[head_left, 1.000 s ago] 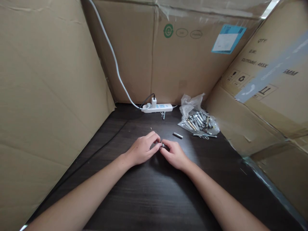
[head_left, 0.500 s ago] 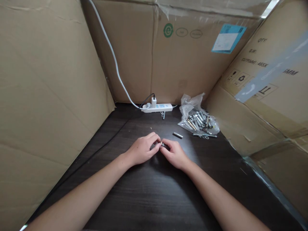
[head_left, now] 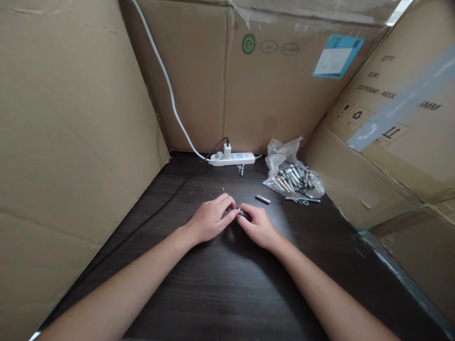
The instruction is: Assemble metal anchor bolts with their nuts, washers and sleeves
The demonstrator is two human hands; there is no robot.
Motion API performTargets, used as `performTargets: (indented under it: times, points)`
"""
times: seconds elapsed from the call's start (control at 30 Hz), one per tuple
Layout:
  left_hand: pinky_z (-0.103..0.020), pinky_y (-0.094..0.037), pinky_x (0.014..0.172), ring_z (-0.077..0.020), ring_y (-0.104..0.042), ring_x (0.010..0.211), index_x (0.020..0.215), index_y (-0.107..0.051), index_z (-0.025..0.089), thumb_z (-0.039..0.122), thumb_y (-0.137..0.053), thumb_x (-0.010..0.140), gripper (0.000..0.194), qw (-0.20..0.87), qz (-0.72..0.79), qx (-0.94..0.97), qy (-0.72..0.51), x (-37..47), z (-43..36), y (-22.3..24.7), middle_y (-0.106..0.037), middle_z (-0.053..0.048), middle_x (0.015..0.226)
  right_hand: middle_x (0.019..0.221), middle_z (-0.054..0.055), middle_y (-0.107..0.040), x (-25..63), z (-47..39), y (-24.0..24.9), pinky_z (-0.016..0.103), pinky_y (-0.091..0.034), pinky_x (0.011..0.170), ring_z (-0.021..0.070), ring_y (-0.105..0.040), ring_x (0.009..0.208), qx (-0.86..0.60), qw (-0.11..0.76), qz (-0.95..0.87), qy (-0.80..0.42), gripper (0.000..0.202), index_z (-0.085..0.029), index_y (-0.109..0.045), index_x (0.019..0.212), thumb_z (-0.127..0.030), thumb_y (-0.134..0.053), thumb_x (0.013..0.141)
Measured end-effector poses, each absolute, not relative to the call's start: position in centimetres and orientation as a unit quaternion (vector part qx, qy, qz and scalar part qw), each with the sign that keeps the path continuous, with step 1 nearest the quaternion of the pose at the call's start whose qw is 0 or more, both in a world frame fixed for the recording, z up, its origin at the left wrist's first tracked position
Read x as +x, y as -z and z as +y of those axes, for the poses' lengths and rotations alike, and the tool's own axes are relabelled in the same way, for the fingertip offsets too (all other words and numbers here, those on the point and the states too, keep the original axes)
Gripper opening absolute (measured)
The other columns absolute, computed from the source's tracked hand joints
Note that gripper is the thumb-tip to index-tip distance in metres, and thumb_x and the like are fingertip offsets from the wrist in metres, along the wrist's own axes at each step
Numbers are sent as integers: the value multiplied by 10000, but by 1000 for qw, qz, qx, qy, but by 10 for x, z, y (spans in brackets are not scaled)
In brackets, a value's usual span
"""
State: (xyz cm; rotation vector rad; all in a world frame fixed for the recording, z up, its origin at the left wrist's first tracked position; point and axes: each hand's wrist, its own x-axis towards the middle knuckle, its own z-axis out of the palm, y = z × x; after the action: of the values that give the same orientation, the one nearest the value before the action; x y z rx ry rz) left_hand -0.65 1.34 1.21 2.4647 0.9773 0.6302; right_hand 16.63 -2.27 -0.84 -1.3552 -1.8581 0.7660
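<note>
A small metal bolt with a nut or washers at its end shows between my fingertips, just above the dark table. My right hand is closed on it, thumb and index finger pinching it from the right. From the left, my left hand meets the same end, its thumb tip against it and its other fingers curled behind. Most of the bolt is hidden by the fingers. Just beyond my right hand lies a loose metal sleeve.
A clear plastic bag of expansion bolts lies at the back right, with a loose rod and washers before it. A white power strip with cables stands at the back. Cardboard boxes wall three sides.
My left index finger has drawn back slightly from the bolt's end, while the thumb stays at it. The right hand keeps its pinch, nearly still.
</note>
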Motion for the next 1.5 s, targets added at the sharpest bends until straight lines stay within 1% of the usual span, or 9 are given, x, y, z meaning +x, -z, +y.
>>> performTargets:
  times: [0.17, 0.5, 0.67, 0.77, 0.93, 1.07, 1.2, 1.3, 1.5]
  points:
    - [-253, -413, 677, -139, -541, 766, 925, -515, 205, 347, -391, 931, 189, 214, 345, 889, -213, -6, 13, -11, -562, -1, 905, 602, -46, -482, 166, -23, 8, 198, -317, 554, 98, -432, 583, -526, 344, -719, -297, 129, -170, -526, 687, -206, -471, 799]
    - [-256, -426, 753, -141, -544, 841, 1042, -496, 214, 171, -389, 896, 186, 236, 299, 896, -229, -7, 10, -13, -551, -10, 962, 665, -24, -553, 166, -23, 8, 208, -359, 593, 111, -476, 614, -531, 341, -716, -298, 116, -160, -576, 755, -215, -482, 793]
    - [-255, -420, 689, -140, -542, 781, 1002, -488, 206, 273, -400, 919, 138, 230, 339, 884, -225, -6, 11, -11, -557, -9, 938, 600, -45, -493, 166, -23, 9, 195, -329, 549, 96, -446, 574, -527, 344, -720, -291, 106, -168, -541, 706, -209, -491, 790]
    - [-264, -419, 695, -141, -540, 776, 933, -509, 207, 350, -380, 936, 192, 224, 346, 887, -207, -6, 12, -10, -553, -4, 928, 596, -48, -490, 166, -23, 9, 192, -322, 538, 92, -439, 566, -528, 343, -721, -290, 98, -168, -550, 717, -205, -495, 789]
    - [-263, -425, 725, -144, -543, 813, 1006, -503, 218, 267, -409, 914, 141, 226, 321, 896, -206, -6, 11, -12, -548, -6, 957, 632, -35, -519, 165, -23, 9, 200, -338, 560, 101, -451, 591, -530, 340, -719, -294, 114, -162, -562, 737, -230, -496, 799]
    - [-254, -425, 712, -142, -542, 814, 1058, -478, 219, 189, -436, 871, 194, 227, 317, 895, -216, -7, 10, -14, -547, -9, 968, 628, -38, -508, 165, -24, 9, 202, -335, 560, 100, -446, 586, -524, 340, -721, -299, 106, -164, -546, 727, -218, -489, 797]
    - [-258, -426, 689, -141, -539, 780, 981, -486, 211, 293, -423, 906, 127, 228, 345, 884, -220, -7, 11, -13, -552, -6, 935, 589, -51, -467, 165, -24, 9, 196, -311, 537, 93, -421, 564, -524, 340, -725, -290, 115, -172, -506, 676, -200, -491, 786]
    - [-263, -427, 706, -139, -539, 776, 914, -506, 208, 368, -395, 927, 196, 224, 348, 885, -216, -6, 12, -11, -551, -2, 915, 583, -53, -470, 165, -24, 9, 195, -311, 536, 93, -422, 563, -524, 339, -728, -284, 116, -172, -508, 676, -202, -492, 787]
    - [-249, -423, 670, -134, -534, 766, 953, -520, 212, 317, -419, 911, 151, 224, 332, 892, -210, -6, 10, -13, -550, -2, 918, 636, -38, -538, 166, -23, 9, 198, -334, 551, 100, -450, 580, -521, 331, -730, -294, 113, -161, -591, 771, -210, -492, 796]
